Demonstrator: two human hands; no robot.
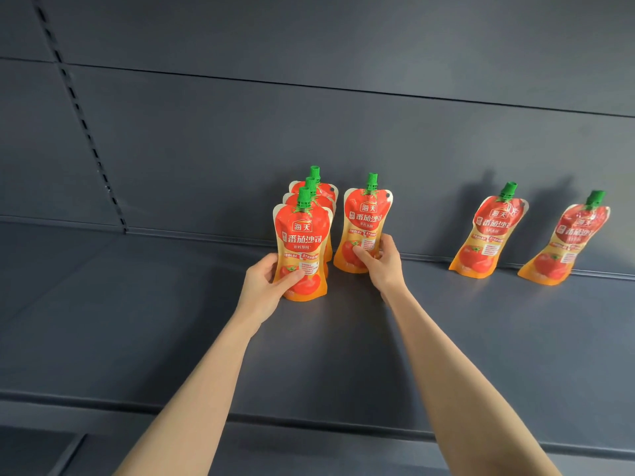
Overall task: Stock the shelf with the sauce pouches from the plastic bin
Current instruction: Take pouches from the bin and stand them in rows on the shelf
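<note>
**Head view.** My left hand (263, 286) grips the front tomato-sauce pouch (301, 242) low on its body, thumb across the printed face and fingers curled round the left edge. Two more pouches (321, 192) stand in file directly behind it. My right hand (381, 266) pinches the neighbouring pouch (366, 221) at its lower right side, thumb on the face. Both held pouches stand upright on the dark shelf (137, 321), just beside each other. Two leaning pouches (488, 235) rest against the back panel (309, 115), well apart to the right. The plastic bin is out of view.

**Handling (judged).** The pouches look like soft, glossy film, light and yielding, so they may slump or slide. The filled lower body, near the base, offers the steadiest hold. The green cap (304, 197) is rigid, but holding there would leave the body free to swing.
</note>
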